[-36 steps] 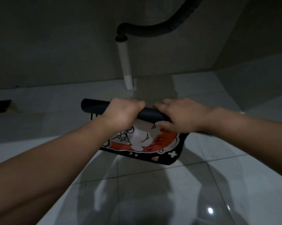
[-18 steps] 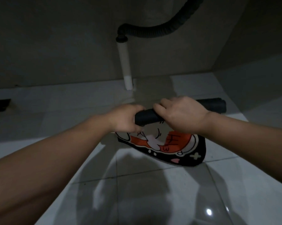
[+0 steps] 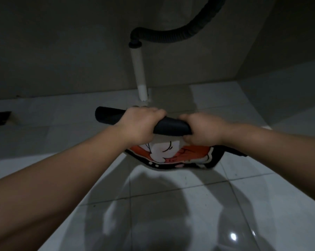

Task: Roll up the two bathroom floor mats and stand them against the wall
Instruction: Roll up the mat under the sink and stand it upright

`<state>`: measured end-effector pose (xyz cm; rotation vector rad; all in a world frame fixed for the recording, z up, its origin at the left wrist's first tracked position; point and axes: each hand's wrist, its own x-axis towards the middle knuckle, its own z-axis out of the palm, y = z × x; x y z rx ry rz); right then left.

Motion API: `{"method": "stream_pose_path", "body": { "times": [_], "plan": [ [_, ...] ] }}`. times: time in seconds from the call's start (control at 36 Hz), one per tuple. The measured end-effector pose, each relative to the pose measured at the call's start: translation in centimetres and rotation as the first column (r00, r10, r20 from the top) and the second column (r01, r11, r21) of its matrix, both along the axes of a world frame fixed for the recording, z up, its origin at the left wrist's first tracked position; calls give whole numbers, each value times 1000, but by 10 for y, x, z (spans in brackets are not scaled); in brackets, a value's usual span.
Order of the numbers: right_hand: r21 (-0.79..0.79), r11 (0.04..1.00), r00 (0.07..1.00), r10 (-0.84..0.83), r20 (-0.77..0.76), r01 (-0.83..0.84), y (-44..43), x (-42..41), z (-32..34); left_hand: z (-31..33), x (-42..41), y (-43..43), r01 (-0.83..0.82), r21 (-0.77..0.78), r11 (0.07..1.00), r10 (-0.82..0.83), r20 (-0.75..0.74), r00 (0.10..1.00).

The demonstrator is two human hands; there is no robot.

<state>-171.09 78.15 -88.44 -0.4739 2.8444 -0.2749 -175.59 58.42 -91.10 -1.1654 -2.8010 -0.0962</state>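
Mat [image 3: 171, 126] half-rolled, both hands gripping roll

Mat [image 3: 171, 126]: rolled portion presents a plain black outer face. Unrolled portion [image 3: 173, 154] carries a printed cartoon pattern, white figure with black line work on an orange-red field, enclosed by a white outline and a black border; small white dots and one pink mark noted on that border. Floor [image 3: 252, 205]: glossy pale grey-white tiles with thin dark grout lines in a grid. Wall [image 3: 62, 51]: uniform dull grey, no pattern. Pipe [image 3: 139, 75]: plain white. Hose [image 3: 180, 36]: black, ribbed. Lighting dim; finer tones cannot be told.
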Motion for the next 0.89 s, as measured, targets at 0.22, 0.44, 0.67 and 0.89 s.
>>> {"method": "stream_pose_path", "body": {
  "times": [0.22, 0.44, 0.67, 0.89],
  "plan": [
    [316, 914, 769, 389, -507, -254, 6, 7, -14, 10, 3, 0, -102, 28, 994, 77, 470, 880],
    [197, 966, 974, 191, -124, -165, -4, 2, -4, -4, 9, -1, -14, -75, 997, 27, 174, 984],
    [-49, 998, 980, -18, 196, 28, -3, -7, 1, -7, 8, 6, 13, 22, 1000, -14, 42, 999],
    [271, 940, 828, 316, -463, -207, 1, 4, -19, -2, -5, 5, -109, 9, 994, 94, 442, 892]
  ]
}}
